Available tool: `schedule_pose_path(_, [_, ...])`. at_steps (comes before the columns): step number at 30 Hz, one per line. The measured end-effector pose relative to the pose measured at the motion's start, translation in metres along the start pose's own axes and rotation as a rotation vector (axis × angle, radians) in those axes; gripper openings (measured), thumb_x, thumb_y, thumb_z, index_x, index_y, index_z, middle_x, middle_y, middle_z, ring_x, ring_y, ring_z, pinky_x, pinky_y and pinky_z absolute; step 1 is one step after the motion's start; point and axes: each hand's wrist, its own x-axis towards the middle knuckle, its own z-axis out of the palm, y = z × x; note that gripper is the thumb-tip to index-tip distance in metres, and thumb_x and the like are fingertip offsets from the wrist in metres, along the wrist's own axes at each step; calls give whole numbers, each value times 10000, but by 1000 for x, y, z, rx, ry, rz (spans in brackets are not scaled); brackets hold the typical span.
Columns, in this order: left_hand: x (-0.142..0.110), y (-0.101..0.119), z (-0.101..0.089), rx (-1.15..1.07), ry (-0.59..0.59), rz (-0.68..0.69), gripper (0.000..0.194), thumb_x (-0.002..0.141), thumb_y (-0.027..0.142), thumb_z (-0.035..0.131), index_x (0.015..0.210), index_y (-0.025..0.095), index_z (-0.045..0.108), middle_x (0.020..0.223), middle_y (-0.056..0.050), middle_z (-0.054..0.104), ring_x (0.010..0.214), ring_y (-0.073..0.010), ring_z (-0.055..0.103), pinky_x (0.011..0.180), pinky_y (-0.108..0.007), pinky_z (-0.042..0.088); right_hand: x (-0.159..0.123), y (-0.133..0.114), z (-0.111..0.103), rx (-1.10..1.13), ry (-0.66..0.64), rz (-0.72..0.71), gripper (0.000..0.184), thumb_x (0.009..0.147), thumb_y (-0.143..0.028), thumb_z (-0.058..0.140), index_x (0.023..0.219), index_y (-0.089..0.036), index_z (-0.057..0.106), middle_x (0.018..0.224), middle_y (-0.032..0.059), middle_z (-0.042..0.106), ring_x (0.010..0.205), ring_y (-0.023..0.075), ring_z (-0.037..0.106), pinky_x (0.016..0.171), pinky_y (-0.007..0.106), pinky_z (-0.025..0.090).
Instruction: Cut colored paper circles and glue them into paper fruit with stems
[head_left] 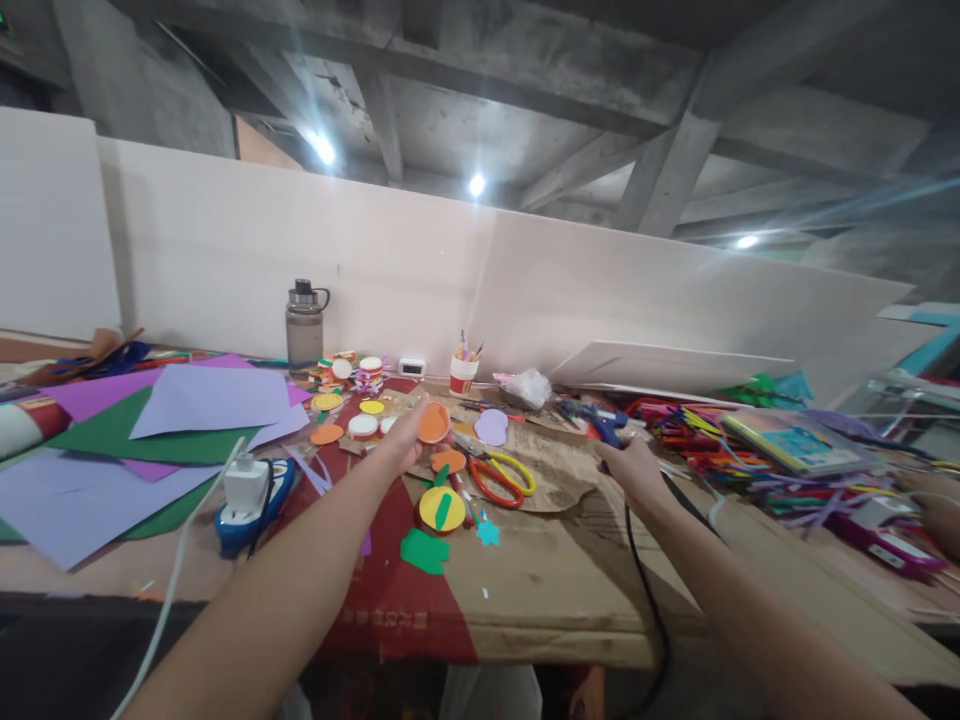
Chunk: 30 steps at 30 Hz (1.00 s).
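Observation:
My left hand [409,445] is closed on a round orange disc [433,423] with a paler rim, held up over the cardboard. Off to the right, my right hand [634,465] grips a blue hot glue gun [606,424]; a black cord [643,580] hangs below it. Between the hands lie scissors [504,480] with orange and yellow handles and two lilac paper circles [491,428]. Nearer me are a yellow paper circle [431,512] with green strips on it, a green paper scrap [425,550] and a small blue star-like cutout [487,530].
Coloured paper sheets [210,400] and a power strip [255,505] cover the left side. A water bottle [304,330] and a cup of brushes [464,374] stand at the back. Craft strips [694,450] pile up at right, where another person's hand [937,510] shows at the edge.

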Motion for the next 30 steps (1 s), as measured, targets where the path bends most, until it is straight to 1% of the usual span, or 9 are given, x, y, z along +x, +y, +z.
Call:
schedule_pose_path(2, [-2, 4, 1, -60, -26, 24, 494, 875, 571, 437, 919, 119, 632, 758, -137, 702, 651, -218, 688, 544, -298, 540, -5, -25, 8, 263, -24, 141, 202, 573, -237, 597, 759, -184, 540, 645, 8, 565, 520, 127, 527, 489, 259, 480])
schedule_pose_path(4, [-4, 7, 1, -108, -32, 36, 502, 879, 567, 434, 937, 111, 637, 792, -152, 706, 694, -231, 696, 563, -308, 547, -12, -54, 21, 449, -213, 220, 204, 577, -215, 578, 773, -177, 539, 648, 2, 558, 505, 107, 500, 458, 231, 445])
schedule_pose_path(5, [-5, 8, 1, -128, -32, 39, 503, 881, 560, 435, 937, 103, 638, 811, -161, 707, 712, -238, 698, 571, -312, 549, -16, -68, 30, 494, -296, 213, 229, 576, -206, 583, 799, -172, 545, 669, 4, 573, 501, 100, 493, 450, 222, 432])
schedule_pose_path(8, [-6, 11, 0, -181, -23, 52, 494, 899, 529, 420, 936, 86, 634, 861, -177, 705, 742, -240, 701, 567, -304, 546, -32, -98, 58, 532, -389, -3, 366, 598, -205, 618, 957, -190, 546, 815, 8, 633, 533, 100, 504, 463, 222, 434])
schedule_pose_path(10, [-5, 12, -1, -203, -1, 64, 507, 924, 517, 357, 946, 89, 628, 876, -176, 705, 741, -231, 701, 531, -281, 530, -45, -108, 75, 512, -447, -100, 369, 674, -257, 602, 1032, -202, 527, 868, 22, 650, 584, 128, 541, 493, 246, 455])
schedule_pose_path(13, [-2, 12, -2, -211, 58, 76, 568, 939, 535, 259, 968, 97, 620, 853, -167, 704, 711, -225, 698, 464, -254, 491, -62, -110, 91, 385, -468, -258, 298, 783, -297, 544, 1068, -210, 537, 1005, 59, 654, 770, 176, 596, 682, 315, 504])
schedule_pose_path(17, [3, 7, 2, -226, 122, 97, 545, 928, 556, 292, 1007, 121, 611, 786, -120, 702, 652, -206, 687, 459, -250, 489, -74, -100, 95, 234, -462, -417, 325, 848, -300, 506, 1158, -202, 512, 1090, 94, 633, 970, 229, 588, 878, 384, 456])
schedule_pose_path(22, [2, 3, 11, -225, 90, 99, 538, 924, 558, 309, 986, 126, 624, 773, -103, 698, 642, -190, 674, 554, -288, 535, -76, -95, 88, 150, -485, -455, 388, 883, -262, 475, 1265, -201, 440, 1148, 116, 620, 1027, 249, 582, 900, 395, 439])
schedule_pose_path(30, [-2, 0, 19, -189, 87, 79, 531, 938, 538, 271, 923, 138, 619, 726, -86, 683, 591, -177, 656, 551, -287, 530, -79, -99, 86, 131, -477, -493, 344, 883, -243, 474, 1223, -189, 477, 1149, 131, 618, 1037, 254, 580, 905, 401, 438])
